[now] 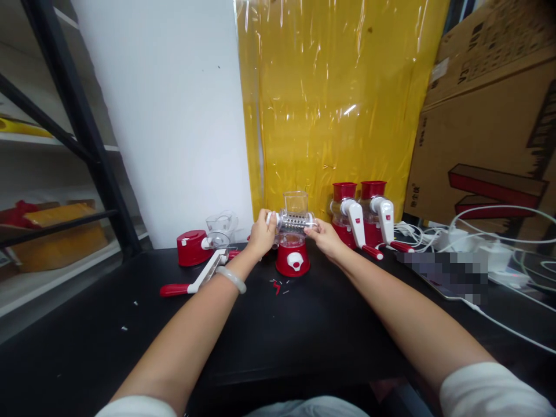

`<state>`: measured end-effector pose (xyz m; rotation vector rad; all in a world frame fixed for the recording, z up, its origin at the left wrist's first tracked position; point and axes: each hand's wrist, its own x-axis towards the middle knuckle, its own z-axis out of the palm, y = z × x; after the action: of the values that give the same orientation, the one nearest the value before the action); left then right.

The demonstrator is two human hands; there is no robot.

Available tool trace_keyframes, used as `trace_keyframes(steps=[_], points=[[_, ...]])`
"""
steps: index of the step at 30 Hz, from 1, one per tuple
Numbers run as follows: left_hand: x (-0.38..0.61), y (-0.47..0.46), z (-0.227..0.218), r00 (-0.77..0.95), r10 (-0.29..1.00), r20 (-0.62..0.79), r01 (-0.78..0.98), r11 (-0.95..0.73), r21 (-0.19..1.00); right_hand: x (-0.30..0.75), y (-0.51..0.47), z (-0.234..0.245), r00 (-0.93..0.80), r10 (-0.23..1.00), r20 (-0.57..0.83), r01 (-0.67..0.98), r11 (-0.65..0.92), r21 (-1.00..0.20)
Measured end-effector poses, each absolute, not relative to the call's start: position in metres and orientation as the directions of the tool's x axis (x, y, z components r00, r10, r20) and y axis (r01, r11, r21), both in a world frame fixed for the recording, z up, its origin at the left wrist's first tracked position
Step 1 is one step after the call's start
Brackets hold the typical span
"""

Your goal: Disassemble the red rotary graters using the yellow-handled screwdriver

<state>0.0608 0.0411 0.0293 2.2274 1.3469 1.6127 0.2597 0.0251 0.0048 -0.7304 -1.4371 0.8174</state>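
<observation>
At the middle of the table stands a rotary grater with a red base [286, 262], a white knob on its front and a clear hopper [296, 201] on top. In front of its clear housing, a metal grater drum [296, 222] lies sideways between my hands. My left hand [262, 233] is closed on the drum's white left end. On the right, the fingers of my right hand [325, 236] pinch the drum's clear rim. Whether the drum touches the housing I cannot tell. Small red and metal pieces [277, 286] lie before the base.
To the left are another red base [191, 249] with clear parts and a white crank with a red handle [176, 289]. Two assembled graters [344, 223] stand on the right. Beyond them are a tablet [447, 275], white cables and a cardboard box [482, 133]. A black shelf frame [72, 98] stands left.
</observation>
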Motion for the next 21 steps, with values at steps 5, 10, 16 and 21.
trace_keyframes(steps=[5,10,16,21], points=[[0.0635,0.0397,0.0279,0.01,0.691,0.723,0.601,-0.582,0.548,0.2593,0.0278,0.0028,-0.022,0.83,0.557,-0.037,0.556,-0.83],[0.0564,0.0423,0.0319,0.124,0.683,0.72,0.606,-0.627,0.49,0.2599,0.0285,0.0021,-0.015,0.832,0.555,-0.035,0.554,-0.832],[0.0572,0.0429,0.0304,0.113,0.687,0.718,0.584,-0.63,0.511,0.2597,0.0268,0.0024,0.013,0.839,0.544,0.011,0.544,-0.839],[0.0593,0.0431,0.0296,0.078,0.679,0.73,0.586,-0.623,0.518,0.2587,0.0225,0.0041,0.0,0.836,0.549,-0.033,0.549,-0.835]])
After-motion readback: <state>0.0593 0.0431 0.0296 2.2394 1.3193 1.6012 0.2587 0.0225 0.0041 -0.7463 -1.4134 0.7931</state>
